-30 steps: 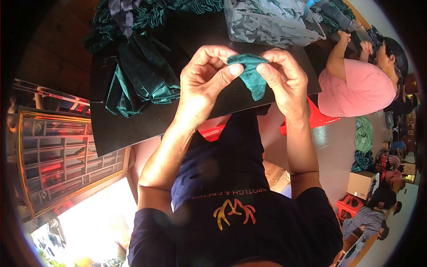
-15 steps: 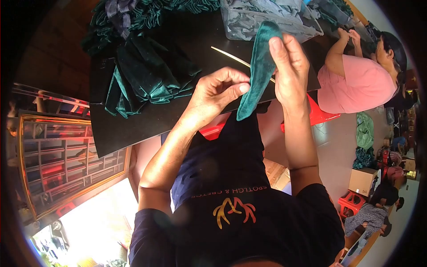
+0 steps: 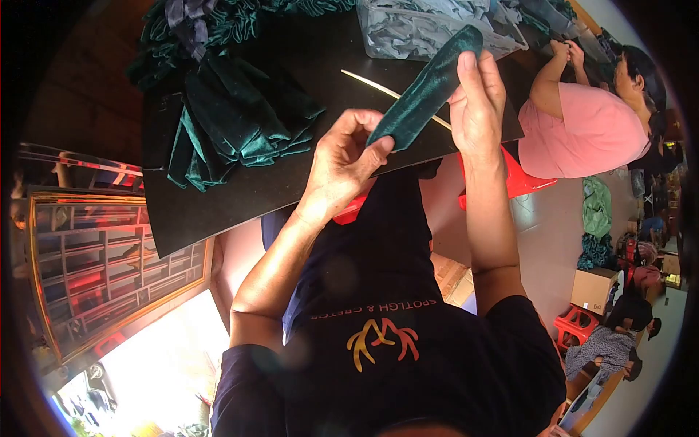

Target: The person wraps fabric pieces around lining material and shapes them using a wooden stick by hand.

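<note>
A dark green velvet strip is held slantwise between my two hands above the table edge. Its lower end is pinched between the thumb and fingers of my left hand. At the upper end, my right hand grips the strip near the rounded tip, thumb in front and some fingers hidden behind. Under the strip a thin pale stick lies on the black table, partly covered from view. To the left of my hands, several green velvet pieces rest in a loose pile.
A clear plastic bin of grey-green cloth pieces stands at the back. Gathered green velvet lies at the back left. A co-worker in a pink shirt sits to the right, near a red stool.
The velvet strip has swung from nearly upright to a slant, top toward the right. My left hand now grips its lower end, and my right hand has shifted slightly along its top.
</note>
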`<action>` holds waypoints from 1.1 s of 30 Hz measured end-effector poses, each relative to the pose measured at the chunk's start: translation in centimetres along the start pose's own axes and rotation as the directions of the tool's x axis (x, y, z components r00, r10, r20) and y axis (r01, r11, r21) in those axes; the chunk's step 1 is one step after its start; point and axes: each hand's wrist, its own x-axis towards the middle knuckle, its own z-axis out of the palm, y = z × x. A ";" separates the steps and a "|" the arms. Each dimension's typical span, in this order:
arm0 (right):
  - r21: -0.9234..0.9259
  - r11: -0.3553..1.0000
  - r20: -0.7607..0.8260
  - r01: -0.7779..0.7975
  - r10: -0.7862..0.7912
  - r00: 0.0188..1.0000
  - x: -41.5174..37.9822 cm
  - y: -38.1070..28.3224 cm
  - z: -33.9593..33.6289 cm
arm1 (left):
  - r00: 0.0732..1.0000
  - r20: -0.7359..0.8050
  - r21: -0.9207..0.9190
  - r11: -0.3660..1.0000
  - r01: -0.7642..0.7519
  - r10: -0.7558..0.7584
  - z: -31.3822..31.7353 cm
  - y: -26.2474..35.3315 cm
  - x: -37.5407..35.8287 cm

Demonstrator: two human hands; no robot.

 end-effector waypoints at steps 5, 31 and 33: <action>-0.039 0.996 0.207 0.081 -0.072 0.976 0.1 -0.4 -2.1 | 0.973 -0.170 0.157 0.979 -0.130 0.156 -0.4 0.7 -0.5; -0.764 0.631 0.378 0.138 0.263 0.888 2.2 3.1 -4.5 | 0.982 0.171 -0.517 0.841 0.161 -0.082 0.1 0.3 1.5; -0.927 0.142 0.365 0.346 0.144 0.920 -0.4 4.7 -5.3 | 0.991 0.094 -0.479 0.868 0.129 -0.095 -0.2 0.6 1.5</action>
